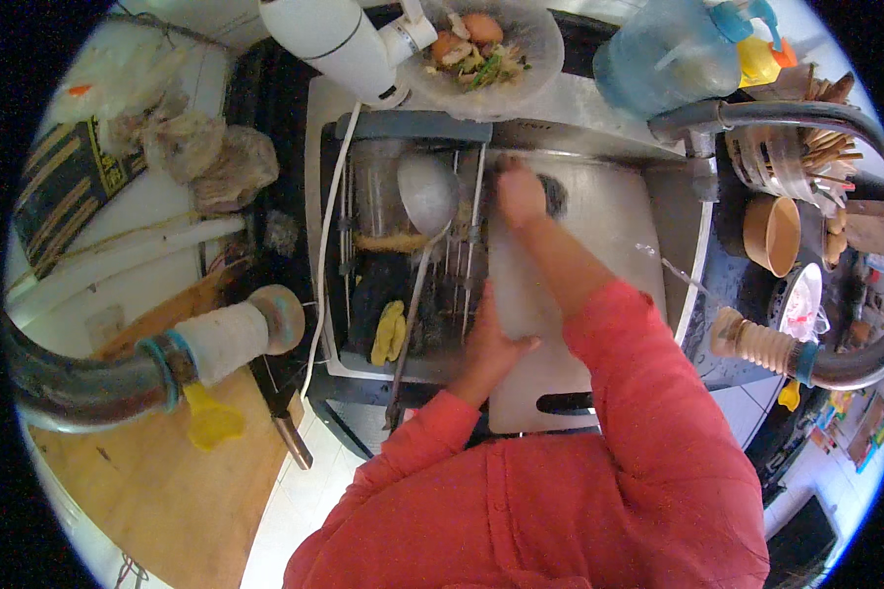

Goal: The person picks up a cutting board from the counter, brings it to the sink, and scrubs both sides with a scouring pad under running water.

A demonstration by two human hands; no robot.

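Observation:
A pale grey cutting board [582, 294] with a slot handle lies over the steel sink [652, 158]. My left hand [495, 344] grips the board's left edge, its thumb resting on the face. Further up the board is my right hand [521, 193], blurred, with its fingers bent near the far left corner. A dark patch [554, 194] shows just beside it; whether this is a scrubber or something else is unclear. Left of the board, a metal ladle [427, 193] leans in a wire rack [476, 213], near a yellow cloth-like thing [389, 333].
Behind the sink stand a clear bowl of eggshells and vegetable scraps [552, 44], a white tap unit [324, 37] and a blue water jug [667, 62]. Chopsticks [832, 158] and a brown paper bowl [772, 235] are at right. A white cord [328, 221] hangs left.

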